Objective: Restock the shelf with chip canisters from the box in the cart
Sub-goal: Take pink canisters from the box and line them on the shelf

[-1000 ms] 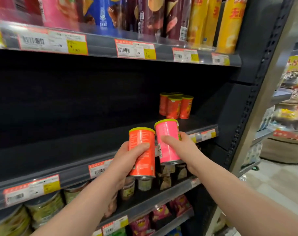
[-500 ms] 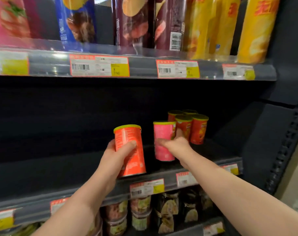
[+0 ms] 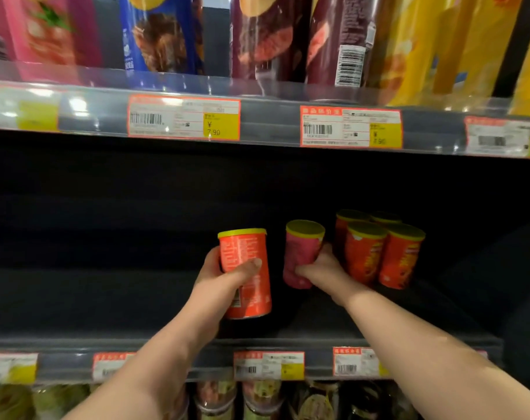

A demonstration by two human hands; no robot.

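Note:
My left hand (image 3: 224,277) grips an orange chip canister (image 3: 247,262) with a yellow lid, held upright above the front of the dark middle shelf (image 3: 106,313). My right hand (image 3: 321,268) grips a pink canister (image 3: 300,253) with a yellow lid, deeper in the shelf and tilted slightly. The pink canister sits just left of a cluster of several orange canisters (image 3: 379,253) standing at the back right. Whether the pink canister's base touches the shelf I cannot tell. The box and cart are out of view.
The middle shelf is dark and bare to the left of my hands. Tall chip tubes (image 3: 276,34) fill the shelf above, behind price labels (image 3: 183,118). A lower shelf holds snack cups (image 3: 215,398) under more price labels (image 3: 268,365).
Both hands have reached deeper into the middle shelf. The pink canister has moved right and back, close to the orange cluster. The view has come closer to the shelf.

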